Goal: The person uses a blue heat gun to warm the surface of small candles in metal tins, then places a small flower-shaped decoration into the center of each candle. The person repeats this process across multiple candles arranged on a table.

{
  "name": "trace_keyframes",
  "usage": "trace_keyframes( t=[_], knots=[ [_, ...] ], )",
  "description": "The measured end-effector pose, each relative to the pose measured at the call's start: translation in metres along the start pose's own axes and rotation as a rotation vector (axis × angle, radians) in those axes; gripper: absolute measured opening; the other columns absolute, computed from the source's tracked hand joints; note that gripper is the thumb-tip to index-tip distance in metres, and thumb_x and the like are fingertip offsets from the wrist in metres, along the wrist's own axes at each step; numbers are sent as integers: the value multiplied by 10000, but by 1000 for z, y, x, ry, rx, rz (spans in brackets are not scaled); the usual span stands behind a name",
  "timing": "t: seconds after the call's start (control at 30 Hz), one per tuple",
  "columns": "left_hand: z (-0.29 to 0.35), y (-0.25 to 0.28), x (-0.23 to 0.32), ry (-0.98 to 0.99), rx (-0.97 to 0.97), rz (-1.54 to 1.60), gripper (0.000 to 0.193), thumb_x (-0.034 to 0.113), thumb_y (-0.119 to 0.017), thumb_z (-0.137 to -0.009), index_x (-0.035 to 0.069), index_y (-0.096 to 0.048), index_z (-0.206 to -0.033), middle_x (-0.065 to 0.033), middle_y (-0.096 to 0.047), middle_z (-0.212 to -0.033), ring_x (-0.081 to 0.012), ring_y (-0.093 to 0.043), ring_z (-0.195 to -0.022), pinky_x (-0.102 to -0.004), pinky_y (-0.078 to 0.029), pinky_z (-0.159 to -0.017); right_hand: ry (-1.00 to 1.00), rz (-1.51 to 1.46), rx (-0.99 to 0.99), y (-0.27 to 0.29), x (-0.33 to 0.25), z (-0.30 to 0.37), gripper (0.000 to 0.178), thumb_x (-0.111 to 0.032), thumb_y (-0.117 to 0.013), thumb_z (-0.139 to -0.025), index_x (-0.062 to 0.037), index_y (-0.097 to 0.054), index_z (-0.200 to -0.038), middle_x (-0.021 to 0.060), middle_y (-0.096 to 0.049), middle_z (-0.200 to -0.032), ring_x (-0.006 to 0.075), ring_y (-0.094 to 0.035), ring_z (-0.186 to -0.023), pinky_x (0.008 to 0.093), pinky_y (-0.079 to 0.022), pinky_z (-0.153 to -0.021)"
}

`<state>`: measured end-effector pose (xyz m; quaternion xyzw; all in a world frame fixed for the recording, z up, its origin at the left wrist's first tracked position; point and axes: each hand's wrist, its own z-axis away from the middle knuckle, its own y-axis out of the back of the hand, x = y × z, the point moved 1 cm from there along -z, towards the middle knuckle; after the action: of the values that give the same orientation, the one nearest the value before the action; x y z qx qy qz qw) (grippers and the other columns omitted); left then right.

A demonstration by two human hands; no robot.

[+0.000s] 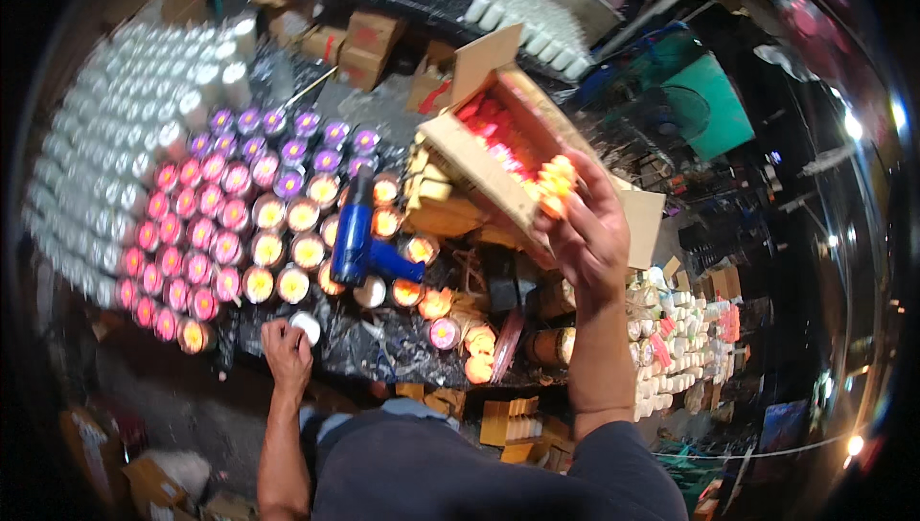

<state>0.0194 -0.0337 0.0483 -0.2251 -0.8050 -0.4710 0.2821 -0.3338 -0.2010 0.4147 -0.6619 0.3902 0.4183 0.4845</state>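
Observation:
Raised at the right, my right hand (pixel 596 229) pinches a small bunch of orange flower-shaped pieces (pixel 556 185), blurred a little by motion. Just behind it is an open cardboard box (pixel 489 171) with red pieces (pixel 491 128) inside. My left hand (pixel 286 350) is low at the table's front edge, fingers curled against a round white candle (pixel 305 327). A blue heat gun (pixel 353 233) rests over the candles in the middle. Rows of flower-topped candles, pink (pixel 201 233), purple (pixel 305 124) and yellow-orange (pixel 307 251), cover the table.
Many clear cups (pixel 105 157) stand packed at the left. Loose orange flowers (pixel 479 339) and a pink flower candle (pixel 444 333) lie near the front edge. Small cardboard boxes (pixel 369 46) sit at the back. Pale candles (pixel 671 348) crowd the right, beside a green panel (pixel 704 104) and a fan.

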Motion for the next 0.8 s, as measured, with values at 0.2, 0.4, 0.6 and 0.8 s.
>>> trace_keyframes(
  t=[0.2, 0.4, 0.6, 0.8],
  knots=[
    [-2, -1, -2, 52, 31, 1, 90, 100, -763, -782, 46, -744, -851, -149, -614, -1089, -368, -579, -1079, -509, -456, -958, -362, -501, -100, -53, 95, 95, 943, -84, -961, -797, 66, -449, -1575, 204, -655, -1248, 128, -590, -646, 252, -447, -501],
    [0, 9, 2, 182, 31, 42, 116, 142, -771, -801, 58, -796, -877, -157, -608, -1262, -376, -533, -1249, -517, -408, -1073, -719, -537, -210, -60, 252, 146, 638, -496, -613, -1095, 58, -626, -1411, 182, -704, -1269, 231, -645, -937, 378, -530, -774],
    [1, 4, -1, 172, 46, 44, 121, 112, -757, -801, 58, -788, -905, -165, -593, -1424, -390, -487, -1391, -540, -372, -1148, -733, 24, -104, -73, 314, 139, 453, -402, -538, -1169, 29, -651, -1249, 128, -756, -1042, 176, -749, -823, 310, -634, -721],
    [3, 8, -3, 145, 17, 46, 100, 126, -742, -823, 72, -770, -902, -170, -566, -1469, -391, -474, -1415, -551, -349, -1156, -597, 367, -151, -95, 334, 133, 257, -126, -604, -1133, 47, -619, -1323, 107, -759, -1125, 137, -736, -963, 289, -604, -861]
  ],
)
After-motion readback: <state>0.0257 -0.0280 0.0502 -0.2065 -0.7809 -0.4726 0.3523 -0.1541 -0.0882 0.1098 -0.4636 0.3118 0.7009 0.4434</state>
